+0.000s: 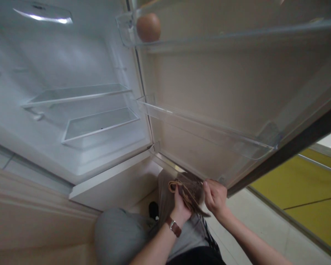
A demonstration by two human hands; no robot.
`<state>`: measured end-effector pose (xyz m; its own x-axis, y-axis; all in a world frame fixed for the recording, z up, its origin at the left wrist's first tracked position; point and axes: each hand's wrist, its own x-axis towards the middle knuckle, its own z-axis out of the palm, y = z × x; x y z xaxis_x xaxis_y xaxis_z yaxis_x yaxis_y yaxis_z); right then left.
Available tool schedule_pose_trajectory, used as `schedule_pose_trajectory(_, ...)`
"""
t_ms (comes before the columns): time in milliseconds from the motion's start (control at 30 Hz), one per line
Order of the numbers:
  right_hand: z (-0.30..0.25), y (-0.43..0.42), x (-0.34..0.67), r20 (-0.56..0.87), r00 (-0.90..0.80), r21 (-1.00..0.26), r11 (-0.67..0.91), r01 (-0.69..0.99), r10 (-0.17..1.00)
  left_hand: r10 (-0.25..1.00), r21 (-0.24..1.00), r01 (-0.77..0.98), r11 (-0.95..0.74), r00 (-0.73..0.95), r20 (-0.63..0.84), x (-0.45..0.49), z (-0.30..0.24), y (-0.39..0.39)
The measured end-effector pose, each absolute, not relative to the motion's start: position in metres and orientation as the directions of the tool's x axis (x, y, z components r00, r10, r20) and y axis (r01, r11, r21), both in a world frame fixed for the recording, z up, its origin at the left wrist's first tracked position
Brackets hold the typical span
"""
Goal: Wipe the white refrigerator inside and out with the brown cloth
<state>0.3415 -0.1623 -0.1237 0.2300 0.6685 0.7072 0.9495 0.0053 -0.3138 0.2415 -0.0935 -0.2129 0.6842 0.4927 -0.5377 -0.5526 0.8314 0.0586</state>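
My left hand [181, 204], with a watch on its wrist, is closed around a folded brown cloth [193, 201] with tan edges. The cloth is against the lowest clear door bin [165, 162], low on the open fridge door [209, 84]. At the near end of that bin, my right hand [215, 194] has its fingers wrapped over the rim, thumb on top. Part of the bin is hidden behind the hands and cloth.
A middle door bin [209, 127] crosses the door above my hands. Higher up, a brown egg [149, 27] sits in the top bin. To the left are the lit fridge interior and its glass shelves [99, 125]. Yellow cabinet fronts [300, 187] stand at right.
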Motion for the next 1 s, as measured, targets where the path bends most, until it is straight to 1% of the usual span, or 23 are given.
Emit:
schedule_pose_trajectory(133, -0.123, -0.162, 0.343, 0.703, 0.224, -0.302, -0.002, 0.953, 0.675, 0.349, -0.039, -0.431, 0.902, 0.778, -0.523, 0.246, -0.212, -0.134)
schedule_pose_trajectory(167, -0.124, -0.162, 0.343, 0.702, 0.224, -0.299, -0.006, 0.954, 0.676, 0.333, -0.048, -0.418, 0.907, 0.783, -0.526, 0.246, -0.211, -0.137)
schedule_pose_trajectory(233, -0.125, -0.161, 0.343, 0.705, 0.218, -0.291, -0.005, 0.957, 0.675, 0.342, -0.027, -0.425, 0.905, 0.763, -0.549, 0.246, -0.208, -0.132)
schedule_pose_trajectory(300, -0.127, -0.16, 0.343, 0.713, 0.203, -0.28, 0.007, 0.96, 0.671, 0.399, 0.031, -0.467, 0.884, 0.717, -0.572, 0.243, -0.204, -0.113)
schedule_pose_trajectory(400, -0.13, -0.159, 0.344, 0.723, 0.193, -0.27, 0.014, 0.963, 0.663, 0.549, 0.146, -0.583, 0.799, 0.609, -0.573, 0.229, -0.197, -0.066)
schedule_pose_trajectory(467, -0.131, -0.159, 0.344, 0.726, 0.198, -0.27, 0.009, 0.963, 0.658, 0.678, 0.258, -0.685, 0.682, 0.458, -0.575, 0.216, -0.193, -0.031)
schedule_pose_trajectory(533, -0.132, -0.159, 0.345, 0.735, 0.202, -0.271, 0.008, 0.962, 0.647, 0.817, 0.445, -0.761, 0.473, 0.19, -0.544, 0.201, -0.188, 0.0)
schedule_pose_trajectory(567, -0.132, -0.158, 0.346, 0.742, 0.202, -0.272, 0.012, 0.962, 0.639, 0.87, 0.567, -0.748, 0.345, 0.026, -0.493, 0.194, -0.185, 0.014)
schedule_pose_trajectory(600, -0.132, -0.158, 0.346, 0.75, 0.201, -0.274, 0.018, 0.962, 0.63, 0.902, 0.694, -0.686, 0.219, -0.128, -0.411, 0.187, -0.182, 0.026)
schedule_pose_trajectory(633, -0.131, -0.158, 0.346, 0.756, 0.199, -0.275, 0.026, 0.961, 0.623, 0.924, 0.808, -0.578, 0.111, -0.24, -0.298, 0.181, -0.178, 0.037)
schedule_pose_trajectory(667, -0.131, -0.158, 0.347, 0.761, 0.197, -0.276, 0.035, 0.96, 0.618, 0.942, 0.9, -0.435, 0.014, -0.296, -0.158, 0.176, -0.172, 0.046)
schedule_pose_trajectory(700, -0.131, -0.158, 0.347, 0.766, 0.194, -0.277, 0.042, 0.96, 0.613, 0.957, 0.959, -0.272, -0.084, -0.29, 0.002, 0.172, -0.165, 0.054)
schedule_pose_trajectory(733, -0.131, -0.158, 0.348, 0.77, 0.194, -0.278, 0.046, 0.959, 0.608, 0.961, 0.975, -0.106, -0.196, -0.219, 0.169, 0.17, -0.157, 0.06)
schedule_pose_trajectory(767, -0.131, -0.158, 0.348, 0.772, 0.196, -0.28, 0.047, 0.959, 0.605, 0.941, 0.945, 0.047, -0.324, -0.088, 0.327, 0.17, -0.148, 0.064)
schedule_pose_trajectory(800, -0.131, -0.158, 0.348, 0.774, 0.199, -0.283, 0.047, 0.958, 0.601, 0.889, 0.871, 0.177, -0.458, 0.076, 0.452, 0.171, -0.139, 0.067)
schedule_pose_trajectory(833, -0.131, -0.158, 0.349, 0.776, 0.2, -0.285, 0.049, 0.957, 0.598, 0.814, 0.765, 0.282, -0.579, 0.251, 0.524, 0.173, -0.129, 0.068)
schedule_pose_trajectory(867, -0.132, -0.158, 0.349, 0.777, 0.2, -0.287, 0.053, 0.956, 0.597, 0.738, 0.646, 0.362, -0.672, 0.405, 0.54, 0.177, -0.12, 0.067)
schedule_pose_trajectory(900, -0.133, -0.159, 0.349, 0.779, 0.199, -0.288, 0.056, 0.956, 0.595, 0.68, 0.534, 0.425, -0.731, 0.522, 0.515, 0.182, -0.112, 0.065)
schedule_pose_trajectory(933, -0.133, -0.159, 0.35, 0.78, 0.197, -0.287, 0.059, 0.956, 0.594, 0.65, 0.438, 0.481, -0.759, 0.597, 0.471, 0.186, -0.105, 0.062)
schedule_pose_trajectory(1000, -0.135, -0.159, 0.352, 0.786, 0.197, -0.284, 0.058, 0.957, 0.586, 0.65, 0.308, 0.574, -0.759, 0.65, 0.393, 0.196, -0.096, 0.054)
